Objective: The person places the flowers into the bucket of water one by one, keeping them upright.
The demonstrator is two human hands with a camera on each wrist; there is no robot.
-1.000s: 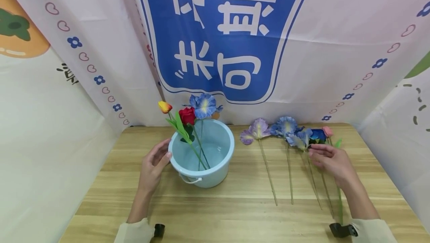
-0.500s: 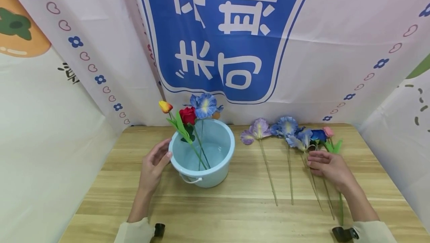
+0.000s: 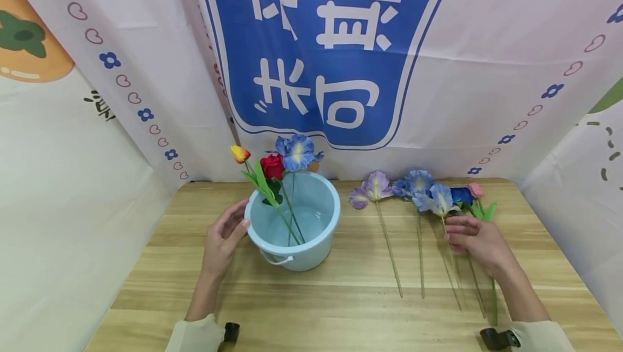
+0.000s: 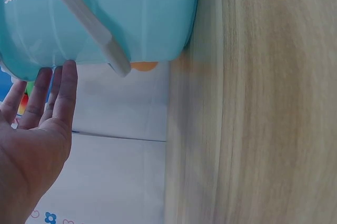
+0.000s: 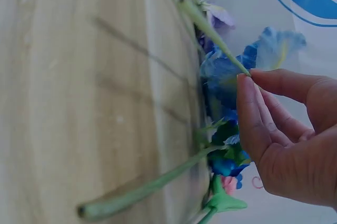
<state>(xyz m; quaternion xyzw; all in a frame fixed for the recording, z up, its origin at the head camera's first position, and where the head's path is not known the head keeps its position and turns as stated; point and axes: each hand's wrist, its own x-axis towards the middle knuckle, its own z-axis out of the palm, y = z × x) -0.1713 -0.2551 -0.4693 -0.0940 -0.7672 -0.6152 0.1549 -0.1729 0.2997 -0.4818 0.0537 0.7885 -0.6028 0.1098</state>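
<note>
My left hand (image 3: 224, 238) rests against the left side of a light blue bucket (image 3: 311, 257), its fairly straight fingers (image 4: 66, 92) touching the wall near the rim. Inside the bucket lean a red rose (image 3: 272, 167), a yellow-orange tulip (image 3: 239, 153) and a blue iris (image 3: 298, 153). On the right, my right hand (image 3: 479, 241) pinches the stem of a pale blue iris (image 3: 439, 199) between thumb and fingertips. That stem (image 5: 213, 36) is raised off the table in the right wrist view. Beside it lies another blue iris (image 3: 418, 181).
A purple iris (image 3: 376, 186) lies between the bucket and the blue irises. Further right are a dark blue rose (image 3: 461, 196), a pink flower (image 3: 475, 190) and a green-leaved stem (image 3: 494, 298). A printed cloth (image 3: 477, 98) hangs behind the wooden table (image 3: 340, 319).
My right hand has drawn slightly toward me and now pinches the pale blue iris, whose bloom has lifted and shifted a little. The left hand and bucket have stayed put.
</note>
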